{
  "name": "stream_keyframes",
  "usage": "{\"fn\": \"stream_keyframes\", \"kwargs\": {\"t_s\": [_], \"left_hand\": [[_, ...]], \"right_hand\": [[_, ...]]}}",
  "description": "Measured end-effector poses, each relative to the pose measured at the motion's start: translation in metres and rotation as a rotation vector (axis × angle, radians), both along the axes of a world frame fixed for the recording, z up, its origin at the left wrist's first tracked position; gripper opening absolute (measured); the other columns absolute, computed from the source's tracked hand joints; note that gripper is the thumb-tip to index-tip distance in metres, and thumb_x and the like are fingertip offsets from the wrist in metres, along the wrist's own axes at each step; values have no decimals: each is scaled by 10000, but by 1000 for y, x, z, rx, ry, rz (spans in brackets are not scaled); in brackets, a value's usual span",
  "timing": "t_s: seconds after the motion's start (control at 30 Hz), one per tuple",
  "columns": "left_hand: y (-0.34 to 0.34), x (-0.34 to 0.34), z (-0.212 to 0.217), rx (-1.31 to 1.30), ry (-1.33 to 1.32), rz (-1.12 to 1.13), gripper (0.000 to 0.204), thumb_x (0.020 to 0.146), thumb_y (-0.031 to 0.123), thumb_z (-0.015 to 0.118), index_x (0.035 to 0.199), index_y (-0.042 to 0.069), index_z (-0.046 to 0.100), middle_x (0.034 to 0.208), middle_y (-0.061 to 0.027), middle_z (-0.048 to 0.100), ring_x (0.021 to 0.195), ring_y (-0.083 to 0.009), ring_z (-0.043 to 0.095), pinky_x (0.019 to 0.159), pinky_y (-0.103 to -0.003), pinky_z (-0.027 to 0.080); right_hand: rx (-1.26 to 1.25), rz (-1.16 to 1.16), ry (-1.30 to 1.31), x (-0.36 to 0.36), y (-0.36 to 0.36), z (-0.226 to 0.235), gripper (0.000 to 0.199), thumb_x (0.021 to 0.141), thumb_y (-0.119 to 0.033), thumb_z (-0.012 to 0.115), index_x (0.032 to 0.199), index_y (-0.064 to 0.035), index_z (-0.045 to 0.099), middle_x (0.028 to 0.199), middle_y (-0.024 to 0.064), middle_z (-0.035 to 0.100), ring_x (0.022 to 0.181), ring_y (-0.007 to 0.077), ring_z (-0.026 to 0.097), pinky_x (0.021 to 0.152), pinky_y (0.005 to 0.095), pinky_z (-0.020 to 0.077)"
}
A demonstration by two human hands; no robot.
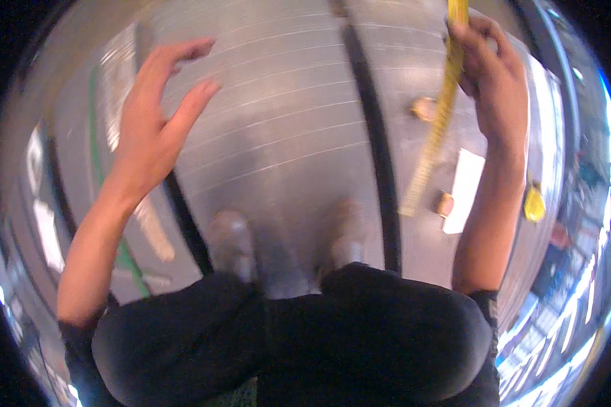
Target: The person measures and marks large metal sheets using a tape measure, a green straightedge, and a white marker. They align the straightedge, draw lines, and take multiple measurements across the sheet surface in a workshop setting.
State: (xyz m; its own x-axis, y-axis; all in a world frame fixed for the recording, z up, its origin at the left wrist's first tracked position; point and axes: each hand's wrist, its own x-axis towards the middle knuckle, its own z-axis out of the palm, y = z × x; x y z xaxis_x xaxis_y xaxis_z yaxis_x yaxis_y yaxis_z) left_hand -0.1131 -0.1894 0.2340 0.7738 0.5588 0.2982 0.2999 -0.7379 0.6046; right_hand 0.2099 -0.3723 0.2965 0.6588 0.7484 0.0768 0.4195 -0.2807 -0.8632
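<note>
A yellow measuring tape [433,149] hangs from my right hand [497,81], its fingers closed round the upper part. The marked strip slants down and left, its lower end over the grey surface, and its top runs out of view. Whether that lower end touches the surface I cannot tell. On the other side, my left hand [155,112] is raised with thumb and fingers apart and holds nothing. It is above the left part of the grey surface, close to a long strip covered in shiny tape [119,68].
Thin pale lines cross the grey surface [271,102], and dark bands [370,108] run along it. Right of the tape lie a white sheet [464,190] and two small brownish pieces [424,108]. Farther right is a yellow object [534,203]. My shoes [232,237] stand below.
</note>
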Motion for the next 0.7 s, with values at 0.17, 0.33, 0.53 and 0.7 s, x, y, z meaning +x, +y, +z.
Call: {"fn": "stream_keyframes", "kwargs": {"t_s": [0.17, 0.33, 0.53, 0.7], "left_hand": [[-35, 54, 61, -161, 205, -346, 536, 939, 258, 659, 1399, 17, 528, 1334, -182, 600, 1262, -288, 563, 1066, -380, 412], [-63, 90, 25, -358, 353, -239, 315, 1040, 207, 526, 1250, -20, 581, 1009, -142, 670, 947, -216, 638, 857, -338, 489], [-63, 53, -60, -535, 520, -264, 201, 1045, 147, 492, 1045, -15, 610, 774, -51, 592, 675, -117, 554, 622, -293, 462], [-52, 56, -74, -476, 672, -373, 163, 1046, 109, 462, 1098, -7, 563, 793, -56, 614, 666, -122, 571, 621, -295, 489]], "right_hand": [[554, -109, 311, -16, 14, 39, 284, 951, -234, 664, 1085, 8, 600, 786, 64, 593, 634, 172, 617, 506, 308, 481], [525, -97, 746, -48, -14, -60, 320, 1011, -218, 601, 1225, 10, 536, 1067, 103, 589, 787, 201, 656, 420, 320, 550], [215, -52, 882, -96, -77, -181, 424, 973, -418, 644, 1143, -30, 650, 887, 42, 638, 653, 123, 610, 451, 306, 488], [93, -159, 1046, -93, -105, -218, 346, 968, -364, 642, 1093, -42, 662, 877, 51, 684, 655, 134, 623, 457, 300, 494]]}}
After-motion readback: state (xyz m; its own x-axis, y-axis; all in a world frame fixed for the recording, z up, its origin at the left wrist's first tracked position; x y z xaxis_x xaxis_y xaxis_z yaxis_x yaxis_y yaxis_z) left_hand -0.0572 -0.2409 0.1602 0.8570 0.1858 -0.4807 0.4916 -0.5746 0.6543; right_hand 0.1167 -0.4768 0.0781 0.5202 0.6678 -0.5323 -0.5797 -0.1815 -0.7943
